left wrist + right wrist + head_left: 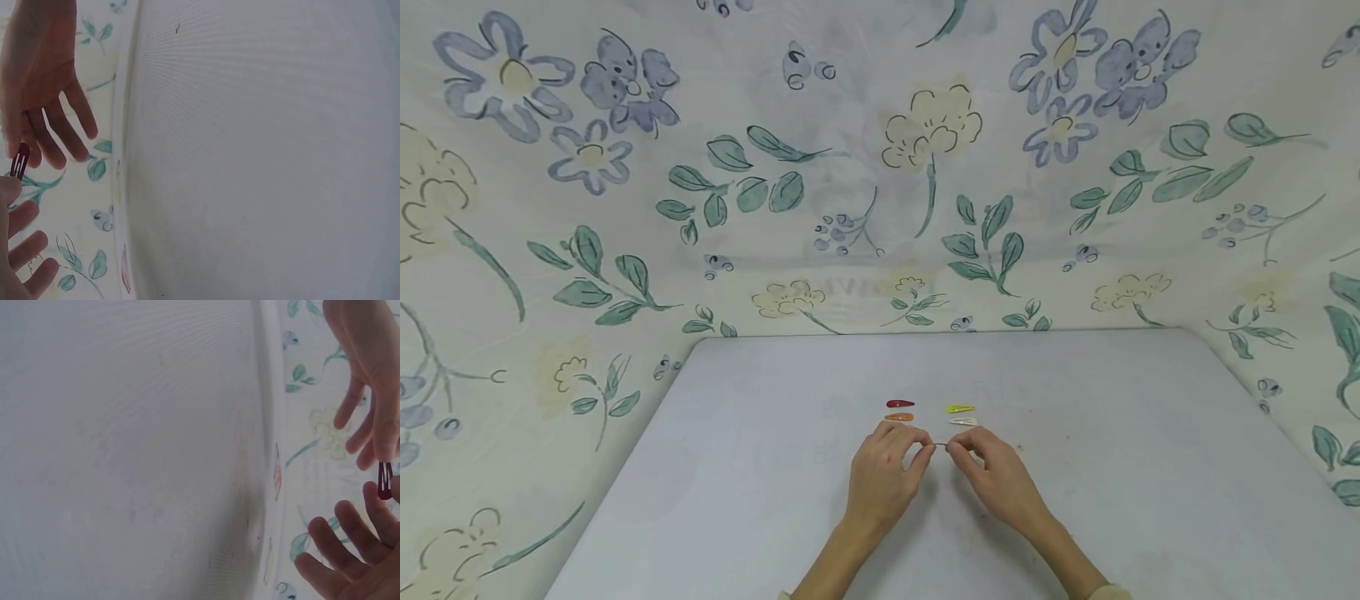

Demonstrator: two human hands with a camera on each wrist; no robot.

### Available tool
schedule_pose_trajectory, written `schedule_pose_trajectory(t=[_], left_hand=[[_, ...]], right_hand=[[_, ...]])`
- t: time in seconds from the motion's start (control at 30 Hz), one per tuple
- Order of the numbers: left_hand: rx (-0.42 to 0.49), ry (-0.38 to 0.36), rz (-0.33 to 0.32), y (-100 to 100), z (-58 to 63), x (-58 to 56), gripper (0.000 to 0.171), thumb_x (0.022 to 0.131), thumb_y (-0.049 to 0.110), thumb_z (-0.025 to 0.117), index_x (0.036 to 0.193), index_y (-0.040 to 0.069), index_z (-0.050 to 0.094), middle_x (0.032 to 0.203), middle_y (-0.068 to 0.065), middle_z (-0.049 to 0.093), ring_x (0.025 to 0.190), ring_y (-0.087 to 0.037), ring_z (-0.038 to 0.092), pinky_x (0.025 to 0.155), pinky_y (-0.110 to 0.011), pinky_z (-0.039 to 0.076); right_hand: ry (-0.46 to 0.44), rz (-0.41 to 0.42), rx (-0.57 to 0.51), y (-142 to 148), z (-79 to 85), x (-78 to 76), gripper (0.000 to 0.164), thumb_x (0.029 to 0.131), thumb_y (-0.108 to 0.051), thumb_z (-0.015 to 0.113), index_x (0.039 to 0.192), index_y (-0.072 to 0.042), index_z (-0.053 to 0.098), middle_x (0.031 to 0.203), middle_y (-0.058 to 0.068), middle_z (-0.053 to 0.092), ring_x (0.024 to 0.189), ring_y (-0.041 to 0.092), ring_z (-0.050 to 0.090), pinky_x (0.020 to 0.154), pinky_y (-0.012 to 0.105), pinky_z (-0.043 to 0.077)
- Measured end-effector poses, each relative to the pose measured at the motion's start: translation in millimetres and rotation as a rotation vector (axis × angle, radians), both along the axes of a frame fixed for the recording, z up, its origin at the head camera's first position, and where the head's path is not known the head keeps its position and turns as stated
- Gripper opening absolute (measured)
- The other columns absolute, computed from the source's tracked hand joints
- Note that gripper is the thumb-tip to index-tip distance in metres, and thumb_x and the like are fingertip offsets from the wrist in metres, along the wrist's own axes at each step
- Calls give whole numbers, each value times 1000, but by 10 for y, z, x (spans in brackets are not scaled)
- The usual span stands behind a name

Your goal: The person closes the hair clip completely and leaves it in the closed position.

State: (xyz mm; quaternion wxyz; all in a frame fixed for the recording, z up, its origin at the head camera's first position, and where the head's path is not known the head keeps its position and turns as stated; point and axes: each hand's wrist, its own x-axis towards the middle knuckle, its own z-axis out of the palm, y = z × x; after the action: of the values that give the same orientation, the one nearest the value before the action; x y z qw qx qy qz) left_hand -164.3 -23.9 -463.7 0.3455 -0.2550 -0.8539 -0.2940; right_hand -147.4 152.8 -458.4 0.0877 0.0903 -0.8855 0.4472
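Between my two hands, low over the white table, is a dark red snap hair clip (pixel 385 481) with slots through its middle. My left hand (pixel 887 467) pinches its narrow end between thumb and forefinger. At the rounded end, the thumb and forefinger of my right hand (pixel 1000 479) hold it. In the head view the clip (pixel 941 444) shows only as a thin dark line, edge-on. Both wrist views catch the other fingers of each hand spread loosely away from the hair clip (pixel 20 161).
Just beyond the hands lie a red hair clip (pixel 900 403) and an orange one (pixel 899 417) on the left, with a yellow clip (pixel 960 409) and a whitish clip (pixel 964 422) on the right. Flower-patterned fabric (pixel 850 283) surrounds the white table (pixel 737 500) at the back and sides.
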Motion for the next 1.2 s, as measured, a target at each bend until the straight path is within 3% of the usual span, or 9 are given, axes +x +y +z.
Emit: schedule_pose_trajectory(t=[0.4, 0.67, 1.2], left_hand=[[-3, -24, -21, -29, 8, 2, 15, 78, 14, 83, 87, 18, 71, 84, 11, 70, 93, -11, 63, 73, -28, 53], [-39, -47, -42, -42, 14, 9, 13, 80, 16, 82, 90, 18, 73, 86, 10, 71, 94, -12, 63, 75, -27, 54], [-82, -52, -49, -36, 28, -12, 12, 80, 16, 82, 88, 18, 73, 87, 9, 72, 94, -13, 64, 72, -27, 54]], right_hand=[[-43, 29, -16, 13, 4, -1, 6, 96, -21, 65, 100, -21, 68, 98, -13, 65, 96, 12, 62, 90, 45, 50], [-28, 83, 44, 70, 11, -4, 7, 95, -21, 66, 102, -23, 67, 100, -13, 63, 99, 10, 62, 92, 43, 51], [94, 101, 167, 135, 6, -40, 14, 91, -19, 71, 103, -23, 66, 103, -11, 63, 98, 15, 65, 86, 40, 53]])
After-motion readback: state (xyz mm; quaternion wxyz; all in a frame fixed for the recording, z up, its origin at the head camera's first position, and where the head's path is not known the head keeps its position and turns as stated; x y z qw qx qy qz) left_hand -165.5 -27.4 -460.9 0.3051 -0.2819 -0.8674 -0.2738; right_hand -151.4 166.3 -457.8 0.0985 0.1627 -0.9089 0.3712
